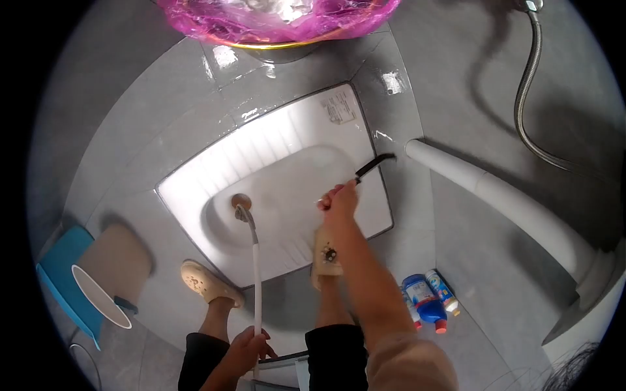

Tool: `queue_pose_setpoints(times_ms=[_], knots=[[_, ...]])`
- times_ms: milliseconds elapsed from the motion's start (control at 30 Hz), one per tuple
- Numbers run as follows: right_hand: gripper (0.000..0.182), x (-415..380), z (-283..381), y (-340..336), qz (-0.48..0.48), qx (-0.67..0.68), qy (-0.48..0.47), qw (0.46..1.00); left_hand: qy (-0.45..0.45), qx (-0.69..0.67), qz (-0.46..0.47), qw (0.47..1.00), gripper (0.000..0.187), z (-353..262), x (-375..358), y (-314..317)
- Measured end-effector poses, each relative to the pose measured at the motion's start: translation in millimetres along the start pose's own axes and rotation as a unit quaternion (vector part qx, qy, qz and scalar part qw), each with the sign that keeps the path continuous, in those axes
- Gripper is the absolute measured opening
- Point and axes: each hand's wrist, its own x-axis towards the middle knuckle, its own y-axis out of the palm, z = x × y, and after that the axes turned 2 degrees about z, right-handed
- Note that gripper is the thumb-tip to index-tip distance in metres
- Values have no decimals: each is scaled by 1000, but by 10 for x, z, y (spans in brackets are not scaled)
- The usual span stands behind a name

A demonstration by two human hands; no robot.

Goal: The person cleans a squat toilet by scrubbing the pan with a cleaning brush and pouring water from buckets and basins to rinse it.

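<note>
My left hand (244, 350) is closed around a long white-handled toilet brush (257, 287). Its grey, bent lower end reaches into the brownish drain hole (241, 199) of a white squat toilet (297, 189). Out over the toilet's right side, my right hand (340, 201) grips a slim black brush-like tool (373, 167). The tool's bent tip extends past the toilet's right edge over the grey floor tiles; its bristles, if any, are too small to make out. A printed label (339, 108) is stuck on the toilet's far right corner.
A bin lined with a pink bag (280, 32) stands beyond the toilet. White pipe (495, 195) runs along the right, near a metal shower hose (525, 98). Bottles, one blue (424, 296), sit at lower right. A beige bin (114, 267) and blue dustpan (62, 280) are left.
</note>
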Motion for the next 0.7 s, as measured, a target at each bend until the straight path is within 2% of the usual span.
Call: queue_pose_setpoints(times_ms=[67,100,133,167,233,300,333,433,467,500,600,700], knots=[[44,240,177,-184,-73,-102,-70,990,-19,3,-5,1000,19,44,-4,-52],[41,642,306,-378,-114,-231,-116,959,-39,6,-12,999,19,52,15,-71],[42,838,446,-477,-177,-332,-264,888,-41,4,-11,999,19,69,14,-94],[42,801,500,-579,-180,-334,-263,887,-28,15,5,999,23,99,-9,-116],[43,621,611,-668,-94,-419,-99,897,-12,19,25,999,27,79,-49,-114],[30,211,351,-475,-122,-567,-212,787,-62,35,30,997,26,21,-40,-132],[30,233,424,-387,-122,-565,-214,787,-59,36,29,997,26,16,-42,-146],[24,498,814,-76,-115,-452,-125,876,-48,16,34,998,25,62,-50,-180],[25,498,857,-50,-114,-414,-93,898,-22,15,31,999,24,76,-54,-190],[25,452,873,-47,-116,-418,-93,896,9,11,29,999,23,87,-70,-185],[16,357,1044,237,4,-216,-85,973,-20,1,41,999,22,-21,-77,-203],[19,173,1045,272,108,-6,-46,993,-3,8,27,1000,23,40,-83,-229]])
